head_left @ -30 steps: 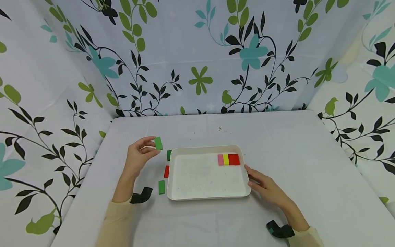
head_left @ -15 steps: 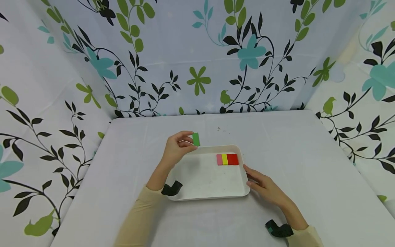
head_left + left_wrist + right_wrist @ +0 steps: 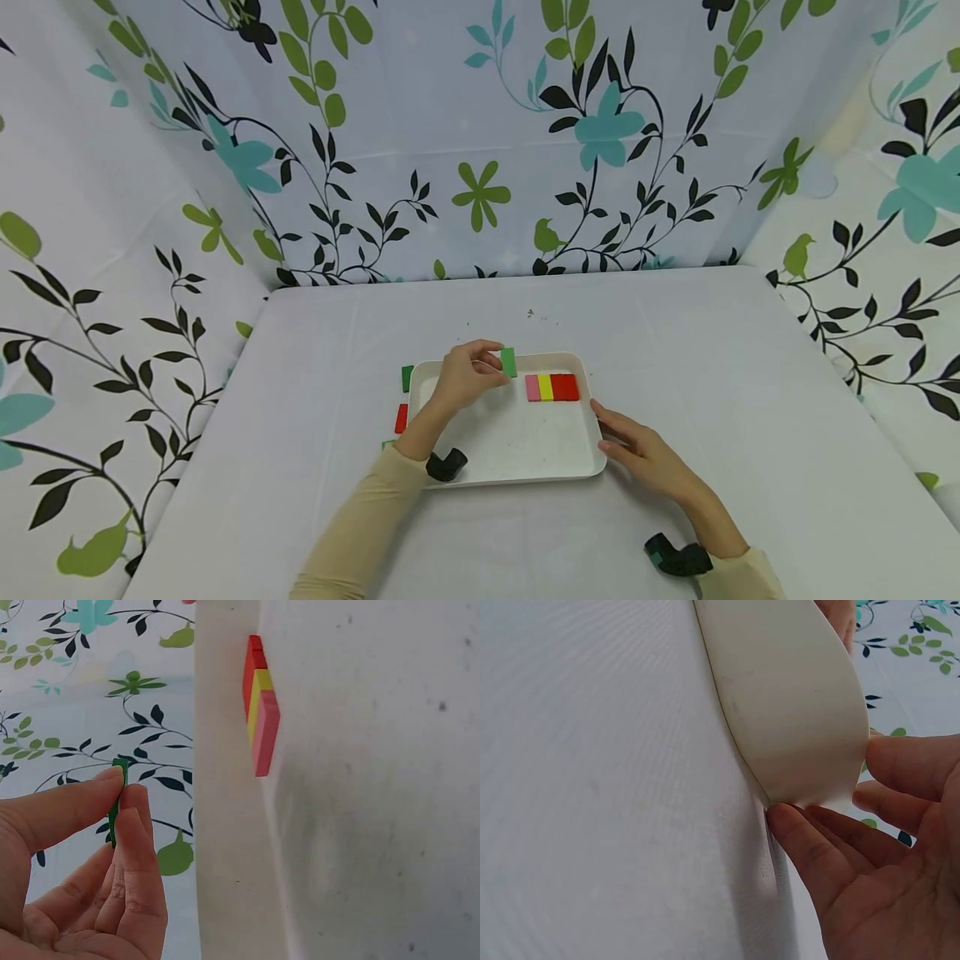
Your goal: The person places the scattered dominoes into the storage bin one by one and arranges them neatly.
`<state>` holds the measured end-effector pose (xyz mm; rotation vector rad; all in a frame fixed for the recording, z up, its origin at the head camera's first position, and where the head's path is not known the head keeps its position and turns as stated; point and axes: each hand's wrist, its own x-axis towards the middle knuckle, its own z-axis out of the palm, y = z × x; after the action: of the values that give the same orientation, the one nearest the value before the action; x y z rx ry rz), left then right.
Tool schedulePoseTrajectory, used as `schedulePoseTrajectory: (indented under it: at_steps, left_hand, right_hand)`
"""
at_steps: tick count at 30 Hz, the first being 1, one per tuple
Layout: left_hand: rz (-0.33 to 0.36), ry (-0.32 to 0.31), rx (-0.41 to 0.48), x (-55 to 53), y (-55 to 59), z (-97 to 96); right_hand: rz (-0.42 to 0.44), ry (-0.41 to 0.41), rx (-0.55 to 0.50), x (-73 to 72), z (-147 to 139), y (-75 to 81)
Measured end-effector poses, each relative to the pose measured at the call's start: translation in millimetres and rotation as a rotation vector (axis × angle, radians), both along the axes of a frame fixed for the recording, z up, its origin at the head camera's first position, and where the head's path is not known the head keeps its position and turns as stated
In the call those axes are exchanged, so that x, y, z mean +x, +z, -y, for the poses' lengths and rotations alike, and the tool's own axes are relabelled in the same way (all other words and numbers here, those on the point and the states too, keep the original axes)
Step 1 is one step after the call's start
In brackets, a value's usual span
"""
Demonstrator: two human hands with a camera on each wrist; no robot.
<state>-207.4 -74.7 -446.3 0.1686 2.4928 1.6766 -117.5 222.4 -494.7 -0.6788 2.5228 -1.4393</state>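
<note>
Our left hand (image 3: pixel 463 377) pinches a green tile (image 3: pixel 509 362) between thumb and fingers, held up near the far rim of the white tray (image 3: pixel 517 481), left of a row: pink tile (image 3: pixel 532 388), yellow tile (image 3: pixel 546 387), then red end (image 3: pixel 566 387). We have just carried it across from the left, so it seems close to joining that row, though not yet set down. Our right hand (image 3: pixel 637 448) grips the tray's right end. Left of the tray lie another green tile (image 3: pixel 407 378), a red tile (image 3: pixel 402 418) and a green sliver (image 3: pixel 387 443), our left sleeve (image 3: pixel 375 517) blocking the rest.
</note>
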Motion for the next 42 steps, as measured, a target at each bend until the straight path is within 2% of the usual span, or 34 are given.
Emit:
schedulePoseTrajectory:
  at_steps: [5,14,19,33,42]
  left_hand:
    - [0.001,-0.037,-0.030,-0.3,-9.5,-4.8]
    - [0.032,-0.081,-0.152,-5.7,-21.4,-14.7]
    - [0.015,-0.103,-0.182,-7.1,-26.7,-17.3]
    - [0.018,-0.099,-0.187,-8.3,-33.7,-16.6]
    - [0.021,-0.103,-0.162,-9.1,-35.2,-18.2]
  right_hand:
    - [0.001,0.002,0.005,-0.3,1,0.3]
    - [0.014,-0.019,0.028,0.1,1,1.6]
    - [0.019,-0.013,0.022,-0.1,1,-0.5]
    - [0.023,-0.010,0.013,1.2,1,-0.8]
    - [0.017,-0.015,0.021,1.3,1,-0.8]
